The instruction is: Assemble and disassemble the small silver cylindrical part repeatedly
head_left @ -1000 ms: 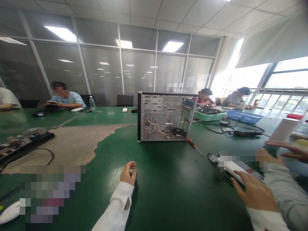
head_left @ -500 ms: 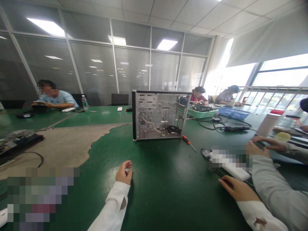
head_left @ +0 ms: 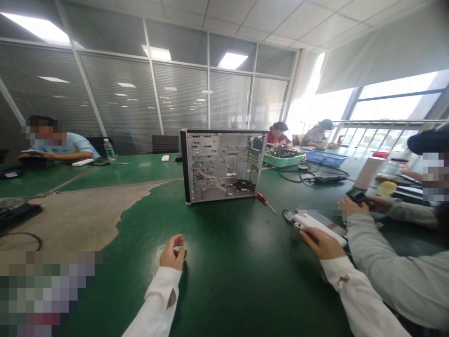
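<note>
Where the left hand lies: over the green table, its fingers loosely curled and released, with a gap between thumb and fingertips.
Right hand: fingers partly bent, thumb and forefinger at one small round piece; whether they grip or only touch it, one cannot tell.
White device: one, lying just beyond the right fingers.
Computer case: one, upright on the table beyond the left fingers and slightly right of them, open side facing the wearer, wires and a black fan inside.
Screwdriver: one, orange-handled, between case and right fingers.
Baskets: two, one green, one blue, far beyond the right fingers.
Neighbour's hands: two, right of the right fingers, at one dark gadget.
</note>
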`<state>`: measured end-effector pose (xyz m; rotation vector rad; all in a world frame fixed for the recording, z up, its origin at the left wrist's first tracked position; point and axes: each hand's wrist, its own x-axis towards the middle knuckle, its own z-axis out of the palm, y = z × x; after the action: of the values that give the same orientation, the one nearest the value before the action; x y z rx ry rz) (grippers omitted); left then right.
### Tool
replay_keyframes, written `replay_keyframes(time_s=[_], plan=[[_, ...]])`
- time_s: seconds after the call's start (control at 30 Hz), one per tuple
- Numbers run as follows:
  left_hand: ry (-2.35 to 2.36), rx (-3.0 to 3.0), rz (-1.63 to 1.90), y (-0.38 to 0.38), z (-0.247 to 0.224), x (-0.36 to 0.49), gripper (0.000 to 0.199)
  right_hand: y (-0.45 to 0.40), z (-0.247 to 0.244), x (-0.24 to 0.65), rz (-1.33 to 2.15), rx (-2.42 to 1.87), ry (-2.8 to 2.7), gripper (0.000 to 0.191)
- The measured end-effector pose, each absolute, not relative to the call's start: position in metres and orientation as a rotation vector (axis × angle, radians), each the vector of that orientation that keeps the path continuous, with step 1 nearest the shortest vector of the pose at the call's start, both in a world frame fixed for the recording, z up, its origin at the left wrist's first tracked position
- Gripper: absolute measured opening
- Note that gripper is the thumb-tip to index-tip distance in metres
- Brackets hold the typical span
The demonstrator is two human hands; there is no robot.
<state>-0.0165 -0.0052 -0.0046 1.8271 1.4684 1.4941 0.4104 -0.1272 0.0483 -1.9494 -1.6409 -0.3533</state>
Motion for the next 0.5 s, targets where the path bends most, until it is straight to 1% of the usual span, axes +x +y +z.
replay_keyframes(time_s=[0.1,0.17,0.23,0.33,0.43,0.5], plan=[[1.474,1.834,1.445,-0.004,-0.004,-0.017,0.03,-0.163,0.074,0.412,-0.542,-1.936,-1.373,0.036],[1.475,1.839,1.409,-0.002,-0.004,-0.017,0.032,-0.197,0.073,0.417,-0.574,-1.974,-1.241,0.039],[1.47,1.843,1.388,0.0,-0.005,-0.017,0.033,-0.227,0.055,0.421,-0.55,-2.028,-1.207,0.041],[1.457,1.845,1.381,0.003,-0.007,-0.016,0.035,-0.25,0.008,0.419,-0.478,-2.045,-1.309,0.047],[1.445,1.821,1.39,0.005,-0.009,-0.016,0.037,-0.247,-0.03,0.413,-0.483,-2.088,-1.304,0.057],[1.44,1.801,1.397,0.005,-0.01,-0.017,0.037,-0.237,-0.043,0.411,-0.502,-2.116,-1.277,0.062]])
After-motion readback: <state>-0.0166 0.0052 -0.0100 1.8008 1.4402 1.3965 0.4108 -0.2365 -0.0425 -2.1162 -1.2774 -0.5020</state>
